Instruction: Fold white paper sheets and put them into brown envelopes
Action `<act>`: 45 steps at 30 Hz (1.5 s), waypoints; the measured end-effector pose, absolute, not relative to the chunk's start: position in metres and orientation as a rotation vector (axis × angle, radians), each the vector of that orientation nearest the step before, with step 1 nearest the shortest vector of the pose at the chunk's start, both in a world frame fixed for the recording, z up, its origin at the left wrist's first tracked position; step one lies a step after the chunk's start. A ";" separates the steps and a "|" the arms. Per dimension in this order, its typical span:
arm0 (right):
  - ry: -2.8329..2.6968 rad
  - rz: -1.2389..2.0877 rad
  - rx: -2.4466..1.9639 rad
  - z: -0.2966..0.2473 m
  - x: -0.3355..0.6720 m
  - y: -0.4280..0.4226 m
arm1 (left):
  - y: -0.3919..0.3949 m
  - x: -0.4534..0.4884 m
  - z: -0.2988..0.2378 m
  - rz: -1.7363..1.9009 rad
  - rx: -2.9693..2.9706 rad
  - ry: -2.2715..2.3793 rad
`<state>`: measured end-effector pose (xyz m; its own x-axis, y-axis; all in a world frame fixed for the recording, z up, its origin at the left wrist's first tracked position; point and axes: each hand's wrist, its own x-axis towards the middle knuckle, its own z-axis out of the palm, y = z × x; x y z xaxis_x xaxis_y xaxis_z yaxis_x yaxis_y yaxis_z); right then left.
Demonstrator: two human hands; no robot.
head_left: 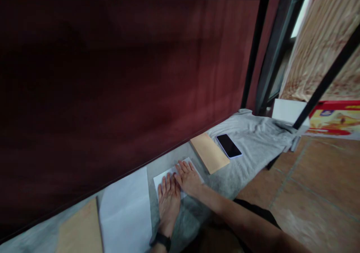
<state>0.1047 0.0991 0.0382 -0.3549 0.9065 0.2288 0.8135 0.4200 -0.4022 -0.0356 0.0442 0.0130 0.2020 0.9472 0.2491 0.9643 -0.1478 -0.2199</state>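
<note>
A folded sheet of white paper (157,179) lies on the grey cloth in front of me, partly covered by both hands. My left hand (169,198) rests flat on its left part, fingers stretched away from me, a dark band on the wrist. On the right part of the paper lies my right hand (189,178), palm down with fingers extended. The two hands touch or nearly touch near the paper's middle. To the left is a larger white sheet (126,211), and to the right a tan envelope-like piece (210,152).
A grey cloth (253,133) covers the narrow surface against a dark red panel (140,76). A phone (229,146) lies on it at right. Another tan piece (81,230) is at lower left. Black frame posts (254,54) stand at right, with a colourful box (337,119) beyond.
</note>
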 end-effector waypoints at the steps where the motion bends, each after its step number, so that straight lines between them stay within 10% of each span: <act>1: -2.300 0.300 -1.407 0.037 0.102 0.097 | 0.043 -0.036 0.012 -0.079 -2.158 -1.780; 45: -2.080 0.347 -1.868 0.045 0.140 0.113 | 0.030 -0.025 0.021 -0.170 -2.396 -1.997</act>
<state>0.1403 0.1133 0.0451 -0.0913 0.9929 0.0767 0.9143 0.1141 -0.3887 -0.0248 0.0302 0.0212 0.1767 0.9797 0.0947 0.9816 -0.1825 0.0564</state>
